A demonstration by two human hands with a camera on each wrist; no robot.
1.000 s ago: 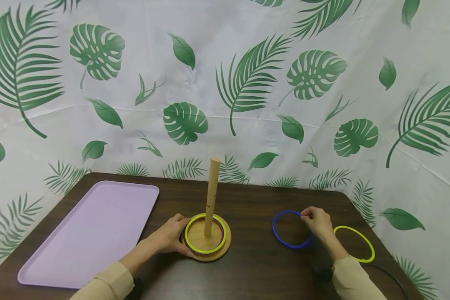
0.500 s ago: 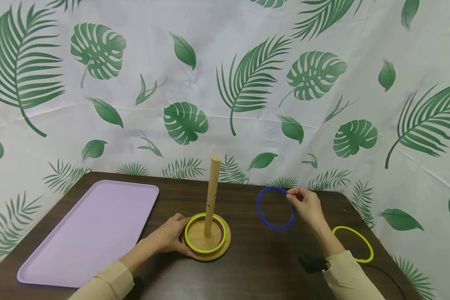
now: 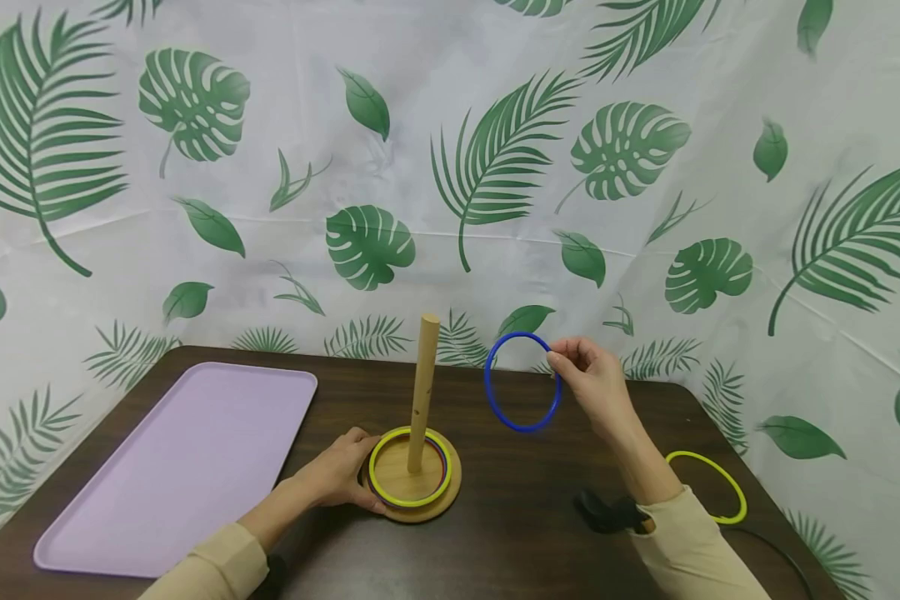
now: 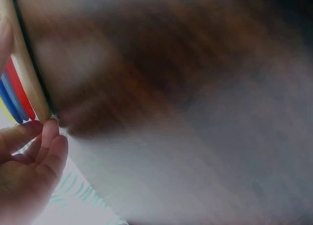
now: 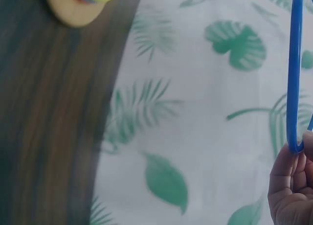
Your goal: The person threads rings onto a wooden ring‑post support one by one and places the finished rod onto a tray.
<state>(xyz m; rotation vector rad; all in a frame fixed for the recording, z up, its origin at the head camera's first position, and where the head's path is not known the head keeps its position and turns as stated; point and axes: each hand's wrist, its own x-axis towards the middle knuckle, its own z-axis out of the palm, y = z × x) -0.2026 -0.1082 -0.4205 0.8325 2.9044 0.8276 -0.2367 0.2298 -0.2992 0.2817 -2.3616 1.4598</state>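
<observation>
A wooden peg stand rises from a round base near the table's middle. Around the peg's foot lies a stack of rings, a yellow ring on top; the left wrist view also shows a red ring and blue ones below it. My left hand grips the base's left side, thumb at the front and fingers behind. Right of the peg, above the table, a blue ring hangs nearly upright. My right hand pinches its right edge between thumb and fingers, and the ring is apart from the peg.
On the left lies a lilac tray. Another yellow ring rests at the table's right side, partly behind my right sleeve, near a dark cable. A leaf-print cloth hangs behind the dark table.
My right hand has raised the blue ring off the table and moved it leftward toward the peg; the ring has tipped more upright. The left hand has stayed on the base.
</observation>
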